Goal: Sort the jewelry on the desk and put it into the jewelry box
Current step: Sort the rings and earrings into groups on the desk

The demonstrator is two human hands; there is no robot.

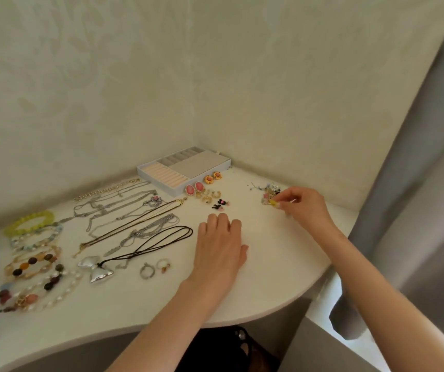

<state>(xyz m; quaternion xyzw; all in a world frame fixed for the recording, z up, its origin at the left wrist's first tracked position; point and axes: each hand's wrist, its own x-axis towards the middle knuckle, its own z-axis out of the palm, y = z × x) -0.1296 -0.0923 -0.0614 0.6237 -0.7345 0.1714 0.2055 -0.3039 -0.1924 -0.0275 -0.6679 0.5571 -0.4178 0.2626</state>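
Now, desk [269, 277]: white top with a curved front edge, set into a corner.
Room: pale patterned wall [215, 76] on two sides; grey curtain [430, 183] at 3 o'clock.
Jewelry box [153, 183]: open tray at 12 o'clock in the corner, with peach ring rolls and grey compartments.
Left hand [219, 245]: palm down on the desk near the centre, fingers relaxed and holding nothing.
Right hand [305, 208]: at 2 o'clock, fingertips narrowed in a pinch on a small yellow piece [273, 202].
Small pile [269, 190]: mixed tiny items just beyond that pinch; details too small to tell.
Earrings: pink ovals [194, 187] and orange flowers [212, 178] just beside the box front; gold hoops [207, 196] near them.
Necklaces [135, 210]: laid out in rows at 10 o'clock, including a silver bow pendant [96, 268].
Bracelets [33, 259]: beaded, stacked at 9 o'clock.
Rings [153, 267]: two, just left of the left wrist.
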